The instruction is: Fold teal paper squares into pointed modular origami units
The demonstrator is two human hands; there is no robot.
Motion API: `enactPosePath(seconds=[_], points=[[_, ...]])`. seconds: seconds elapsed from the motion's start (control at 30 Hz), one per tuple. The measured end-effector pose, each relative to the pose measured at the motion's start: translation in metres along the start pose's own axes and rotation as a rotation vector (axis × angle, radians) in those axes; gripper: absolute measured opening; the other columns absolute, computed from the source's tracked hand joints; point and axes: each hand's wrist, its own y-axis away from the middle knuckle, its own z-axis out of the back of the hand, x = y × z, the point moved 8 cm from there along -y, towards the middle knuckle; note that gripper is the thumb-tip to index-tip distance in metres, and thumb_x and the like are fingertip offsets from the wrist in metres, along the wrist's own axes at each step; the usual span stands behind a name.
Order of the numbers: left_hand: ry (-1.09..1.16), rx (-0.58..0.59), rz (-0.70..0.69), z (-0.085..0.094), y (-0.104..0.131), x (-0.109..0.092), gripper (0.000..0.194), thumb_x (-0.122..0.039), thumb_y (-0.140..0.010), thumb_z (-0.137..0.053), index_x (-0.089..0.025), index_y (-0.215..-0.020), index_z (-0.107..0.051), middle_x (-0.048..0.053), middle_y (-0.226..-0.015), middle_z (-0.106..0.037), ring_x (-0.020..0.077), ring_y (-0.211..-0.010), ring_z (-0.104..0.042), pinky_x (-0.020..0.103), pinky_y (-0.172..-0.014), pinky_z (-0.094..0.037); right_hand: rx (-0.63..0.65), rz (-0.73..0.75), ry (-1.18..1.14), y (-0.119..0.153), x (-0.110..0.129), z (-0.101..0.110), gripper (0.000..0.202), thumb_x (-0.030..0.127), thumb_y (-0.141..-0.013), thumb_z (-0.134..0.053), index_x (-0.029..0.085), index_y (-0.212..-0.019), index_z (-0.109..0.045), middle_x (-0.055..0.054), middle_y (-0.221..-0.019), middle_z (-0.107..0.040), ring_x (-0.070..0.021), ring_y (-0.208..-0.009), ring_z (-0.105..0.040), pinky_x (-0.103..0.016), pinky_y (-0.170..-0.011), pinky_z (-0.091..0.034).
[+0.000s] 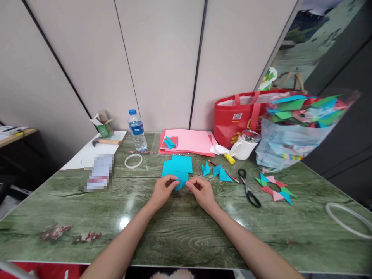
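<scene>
A small piece of blue paper (180, 186), folded to a point at the bottom, is between my two hands. My left hand (164, 190) pinches its left edge with thumb and forefinger. On its right side, the fingertips of my right hand (202, 192) are pinched together at the edge. Just beyond lie overlapping blue paper sheets (181, 163) on the table. To the right of them are several folded blue paper pieces (224, 175). Black-handled scissors (248, 189) lie further right, beside a ring of folded coloured paper (275, 194).
At the back stand a water bottle (137, 135), a white mug (243, 147), a red bag (228, 116) and a plastic bag of folded paper (279, 143). Pink paper (190, 141) lies by the wall. A hammer (108, 142) and open box (104, 127) are at left.
</scene>
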Motion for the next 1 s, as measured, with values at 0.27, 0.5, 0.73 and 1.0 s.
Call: enactPosePath(seconds=[0.27,0.5,0.73,1.0], points=[[0.156,0.082,0.141,-0.009,0.004,0.006,0.021,-0.032,-0.065,-0.063,-0.013,-0.073,-0.063,-0.001,-0.059,-0.062,0.0113,-0.048,-0.055,0.022,-0.047,-0.044,0.096,-0.186,-0.226,0.004,-0.013,-0.015,0.032,0.039,-0.064,-0.065,0.019,-0.088,-0.060,-0.001,-0.073,-0.061,-0.0138,-0.057,-0.058,-0.025,-0.046,-0.050],[0.405,0.236,0.331,-0.033,0.014,0.018,0.041,-0.039,-0.065,-0.064,-0.011,-0.092,-0.051,0.004,-0.064,-0.066,0.0175,-0.049,-0.063,0.029,-0.047,-0.051,-0.046,-0.249,-0.243,0.000,-0.026,-0.001,0.034,0.044,-0.062,-0.067,0.017,-0.082,-0.061,0.000,-0.062,-0.064,-0.0153,-0.052,-0.060,-0.029,-0.053,-0.052],[0.391,0.216,0.317,-0.036,0.016,0.021,0.036,-0.038,-0.064,-0.064,-0.011,-0.084,-0.051,0.007,-0.068,-0.067,0.0180,-0.051,-0.064,0.028,-0.046,-0.051,-0.036,-0.222,-0.232,-0.001,-0.027,0.000,0.033,0.045,-0.064,-0.064,0.018,-0.082,-0.058,0.000,-0.068,-0.062,-0.0142,-0.054,-0.060,-0.028,-0.053,-0.052],[0.246,0.254,0.222,-0.036,0.016,0.016,0.029,-0.038,-0.072,-0.055,-0.010,-0.079,-0.058,0.010,-0.078,-0.068,0.0177,-0.057,-0.065,0.029,-0.052,-0.053,0.007,-0.197,-0.213,-0.002,-0.021,-0.001,0.033,0.040,-0.066,-0.064,0.019,-0.091,-0.063,-0.004,-0.090,-0.064,-0.0133,-0.060,-0.060,-0.030,-0.059,-0.053]])
